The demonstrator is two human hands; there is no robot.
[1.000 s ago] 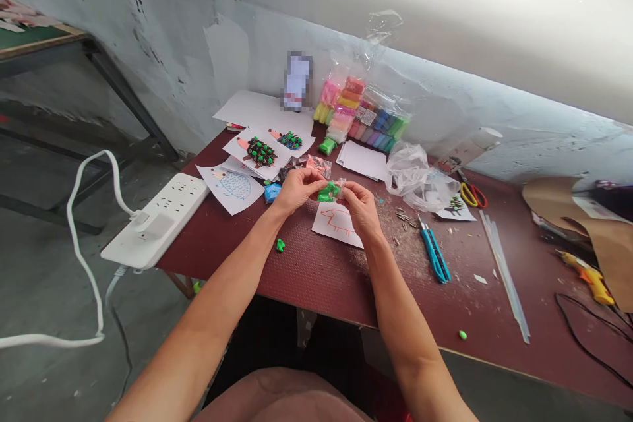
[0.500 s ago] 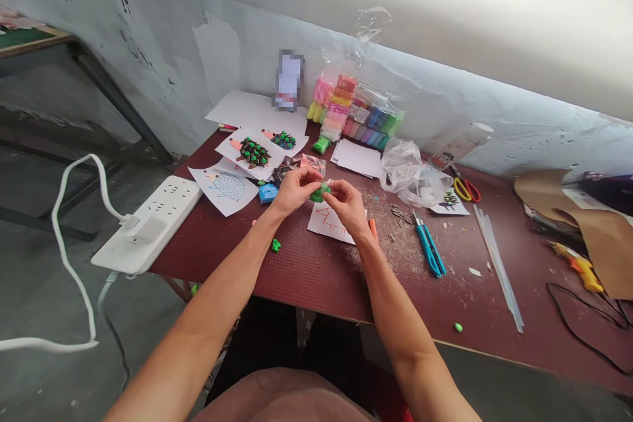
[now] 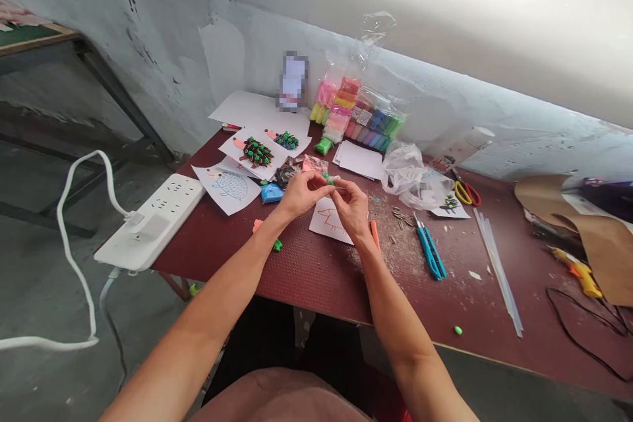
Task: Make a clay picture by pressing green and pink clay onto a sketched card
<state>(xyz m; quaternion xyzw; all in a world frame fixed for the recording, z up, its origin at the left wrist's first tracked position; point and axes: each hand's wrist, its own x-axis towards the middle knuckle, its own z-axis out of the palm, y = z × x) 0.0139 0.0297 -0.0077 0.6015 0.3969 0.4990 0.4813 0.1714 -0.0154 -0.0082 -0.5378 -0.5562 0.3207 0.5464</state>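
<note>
Fingers (image 3: 333, 190) together above paper edge (image 3: 324, 224)

item: one small piece of green modeling clay (image 3: 327, 179), pinched between the fingertips of both hands. mostly hidden by the fingers; only a sliver is visible, so its shape cannot be confirmed. left hand (image 3: 302, 194) and right hand (image 3: 353, 207) meet around it, fingers curled, the pinch held clear above the paper. directly beneath lies a white paper sheet (image 3: 328, 222), flat, bearing an orange-red outline drawing, partly covered by the right hand. a separate green clay lump (image 3: 277, 246) lies apart, below and just beside the left hand, uncovered and not in contact with either hand.
</note>
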